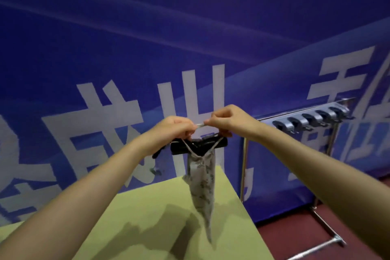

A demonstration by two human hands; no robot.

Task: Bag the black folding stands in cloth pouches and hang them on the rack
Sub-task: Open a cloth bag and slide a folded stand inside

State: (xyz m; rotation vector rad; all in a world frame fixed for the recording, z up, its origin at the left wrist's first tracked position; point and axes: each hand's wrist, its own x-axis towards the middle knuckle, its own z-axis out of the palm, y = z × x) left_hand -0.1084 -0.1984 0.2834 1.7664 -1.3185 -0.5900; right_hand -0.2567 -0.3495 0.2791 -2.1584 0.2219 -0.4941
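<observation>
A yellow-green table (160, 213) fills the lower middle. Behind it hangs a blue banner (105, 38) with large white characters — dark red floor (295, 236) lies at the right.

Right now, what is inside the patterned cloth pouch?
Cannot tell: the cloth pouch is opaque, hanging from its drawstring pinched by both hands. A black folding stand shows behind its top.

My two hands (179, 127) (226, 120) are raised together over the far corner of the green table (160, 224), a cloth pouch (202, 188) dangling beneath them. To my right, open air separates them from the metal rack (310, 120). A blue banner wall (147, 48) closes off everything behind.
</observation>
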